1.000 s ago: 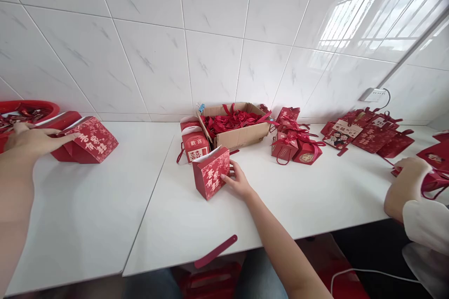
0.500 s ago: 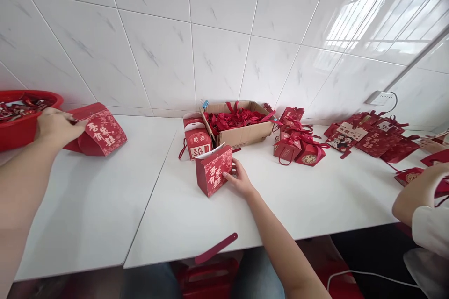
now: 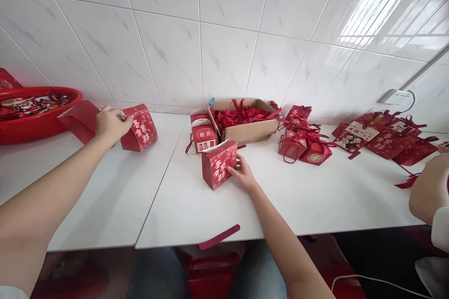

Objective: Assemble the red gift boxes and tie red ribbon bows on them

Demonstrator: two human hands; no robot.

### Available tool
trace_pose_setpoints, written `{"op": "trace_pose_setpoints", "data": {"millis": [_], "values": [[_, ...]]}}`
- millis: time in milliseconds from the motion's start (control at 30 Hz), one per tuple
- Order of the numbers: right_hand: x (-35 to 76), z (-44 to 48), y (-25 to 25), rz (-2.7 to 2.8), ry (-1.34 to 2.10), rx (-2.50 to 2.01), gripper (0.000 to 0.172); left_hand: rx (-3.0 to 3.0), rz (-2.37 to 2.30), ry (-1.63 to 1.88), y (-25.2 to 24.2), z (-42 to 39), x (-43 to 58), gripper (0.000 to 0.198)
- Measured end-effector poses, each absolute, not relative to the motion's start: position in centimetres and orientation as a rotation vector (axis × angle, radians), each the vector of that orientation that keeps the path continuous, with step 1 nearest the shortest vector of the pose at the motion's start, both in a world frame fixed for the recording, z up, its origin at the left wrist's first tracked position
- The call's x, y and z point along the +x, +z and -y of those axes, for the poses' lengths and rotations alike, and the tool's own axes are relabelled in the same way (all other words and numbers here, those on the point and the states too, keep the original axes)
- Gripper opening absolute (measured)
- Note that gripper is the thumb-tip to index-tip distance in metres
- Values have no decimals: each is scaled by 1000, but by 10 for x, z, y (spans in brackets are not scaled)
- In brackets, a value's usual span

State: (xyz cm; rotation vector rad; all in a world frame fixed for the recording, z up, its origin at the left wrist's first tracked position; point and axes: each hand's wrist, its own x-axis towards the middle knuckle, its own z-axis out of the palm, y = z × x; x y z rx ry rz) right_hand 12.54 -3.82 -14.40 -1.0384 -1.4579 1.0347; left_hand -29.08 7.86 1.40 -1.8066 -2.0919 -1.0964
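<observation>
My right hand grips the right side of a red gift box, thumb on its printed front. This box stands on the white table, its top flaps open. Farther left, my left hand is closed at the left edge of a second red gift box with the same white lettering. A plain red card panel shows left of that hand; I cannot tell whether it belongs to the same box. Behind the right-hand box stands a red box with a cord handle.
A cardboard box holds red ribbons. At far left is a red basket of wrapped sweets. Finished-looking ribboned boxes and flat red bags lie right. A dark red strip overhangs the front edge. Another person's arm is at right.
My left hand has moved right, away from the basket, and the left gift box has shifted right with it. My right hand stays on its box. The view has turned slightly left.
</observation>
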Motion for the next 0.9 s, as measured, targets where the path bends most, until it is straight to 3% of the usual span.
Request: {"op": "trace_pose_setpoints", "data": {"millis": [467,600,800,900], "values": [[125,39,-142,1448,1030,-1045,59,-2160,1828,-1266,-29,-95,-196,19],[125,40,-141,1446,1037,-1043,59,-2204,1845,-1238,-20,-85,-226,52],[126,39,-141,1440,1047,-1042,57,-1330,2211,-1532,17,-76,-322,121],[126,39,-141,1444,1041,-1043,57,-1129,2547,-1482,19,-80,-363,133]]}}
